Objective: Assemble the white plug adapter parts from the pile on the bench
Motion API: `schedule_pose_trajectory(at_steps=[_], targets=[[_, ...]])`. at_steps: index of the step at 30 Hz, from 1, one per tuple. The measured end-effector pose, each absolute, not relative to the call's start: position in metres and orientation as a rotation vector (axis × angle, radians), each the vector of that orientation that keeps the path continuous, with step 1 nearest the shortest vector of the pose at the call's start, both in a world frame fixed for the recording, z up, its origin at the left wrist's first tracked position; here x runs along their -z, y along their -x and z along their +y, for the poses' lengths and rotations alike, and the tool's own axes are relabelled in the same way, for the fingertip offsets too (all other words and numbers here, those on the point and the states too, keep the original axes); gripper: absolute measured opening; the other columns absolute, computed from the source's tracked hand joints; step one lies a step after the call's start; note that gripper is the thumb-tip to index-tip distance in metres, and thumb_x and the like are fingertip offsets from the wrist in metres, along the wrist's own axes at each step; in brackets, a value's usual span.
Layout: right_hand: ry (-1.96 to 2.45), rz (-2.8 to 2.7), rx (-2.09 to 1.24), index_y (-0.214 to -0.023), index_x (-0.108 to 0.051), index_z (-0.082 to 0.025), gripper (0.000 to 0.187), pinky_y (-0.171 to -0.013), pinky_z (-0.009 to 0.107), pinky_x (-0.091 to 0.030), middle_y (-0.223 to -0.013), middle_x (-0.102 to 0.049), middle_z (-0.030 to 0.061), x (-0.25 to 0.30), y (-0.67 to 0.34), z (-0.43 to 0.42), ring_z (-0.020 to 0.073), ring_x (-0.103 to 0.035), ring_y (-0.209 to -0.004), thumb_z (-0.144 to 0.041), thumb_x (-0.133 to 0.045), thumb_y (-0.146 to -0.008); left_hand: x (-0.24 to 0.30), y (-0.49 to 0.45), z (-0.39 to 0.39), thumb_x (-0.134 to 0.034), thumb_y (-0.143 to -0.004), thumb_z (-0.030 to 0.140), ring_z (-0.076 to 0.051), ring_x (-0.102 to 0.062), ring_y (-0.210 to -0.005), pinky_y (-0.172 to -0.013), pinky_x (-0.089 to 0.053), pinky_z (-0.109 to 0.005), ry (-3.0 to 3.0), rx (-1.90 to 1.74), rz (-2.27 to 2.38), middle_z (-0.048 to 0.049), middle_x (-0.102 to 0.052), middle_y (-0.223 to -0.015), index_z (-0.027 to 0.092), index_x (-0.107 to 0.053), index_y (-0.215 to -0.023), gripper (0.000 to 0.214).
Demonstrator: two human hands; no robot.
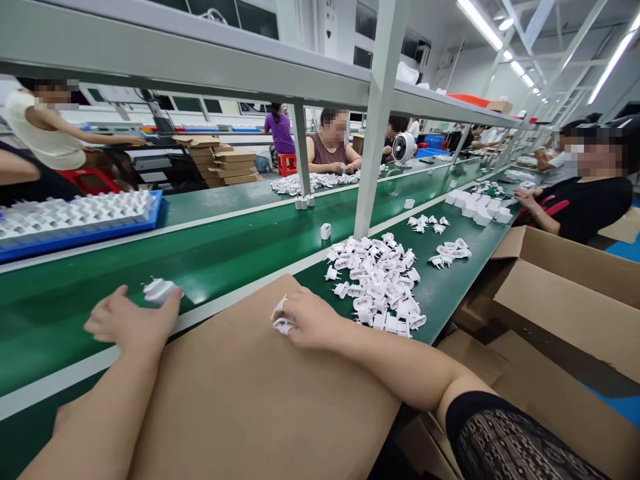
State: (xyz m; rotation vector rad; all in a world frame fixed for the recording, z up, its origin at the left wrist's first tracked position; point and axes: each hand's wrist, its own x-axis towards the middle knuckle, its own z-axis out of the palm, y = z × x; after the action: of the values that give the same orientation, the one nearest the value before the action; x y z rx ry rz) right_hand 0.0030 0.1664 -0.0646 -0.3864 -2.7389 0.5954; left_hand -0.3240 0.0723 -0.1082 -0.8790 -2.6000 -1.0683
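My left hand (131, 322) rests over the green conveyor belt (75, 320), its fingers closed around a white plug adapter (159, 291). My right hand (311, 319) lies on a brown cardboard sheet (250, 380) and pinches another white plug adapter (283, 319) at the sheet's edge. Just past that hand, a loose pile of white plug adapters (377, 280) covers the belt. Smaller groups of the same parts (453, 252) lie farther along. A black lace sleeve (510, 443) covers my right upper arm.
An open cardboard box (560, 287) stands at the right of the belt. A grey steel shelf frame (380, 113) spans the belt. A blue tray of white parts (75, 220) sits beyond it, and co-workers (330, 143) sit along the line beside a desk fan (404, 148).
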Motion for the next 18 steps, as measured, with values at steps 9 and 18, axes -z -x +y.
schedule_pose_trajectory(at_steps=[9,18], targets=[[0.532,-2.615,-0.965,-0.111,-0.062,-0.023,0.046,-0.072,0.028,-0.042,-0.108,-0.063,0.0030,0.087,0.006,0.157,0.0185,-0.062,-0.093,-0.045,-0.085,-0.077,0.107,0.313,0.079,-0.053,-0.089,0.045,-0.032,-0.061,-0.104,-0.104,-0.038,-0.051,1.157,1.107,-1.977,-0.0139,-0.073,-0.099,0.022,-0.055,-0.080,0.025],[0.448,-2.728,-0.761,-0.110,-0.069,-0.022,0.030,-0.078,0.030,-0.042,-0.107,-0.071,0.0034,0.091,0.007,0.161,0.0210,-0.061,-0.102,-0.010,-0.067,-0.083,0.118,0.318,0.079,-0.044,-0.099,0.046,-0.029,-0.063,-0.097,-0.099,-0.042,-0.047,1.344,0.963,-2.007,-0.0138,-0.074,-0.094,0.020,-0.064,-0.079,0.039]])
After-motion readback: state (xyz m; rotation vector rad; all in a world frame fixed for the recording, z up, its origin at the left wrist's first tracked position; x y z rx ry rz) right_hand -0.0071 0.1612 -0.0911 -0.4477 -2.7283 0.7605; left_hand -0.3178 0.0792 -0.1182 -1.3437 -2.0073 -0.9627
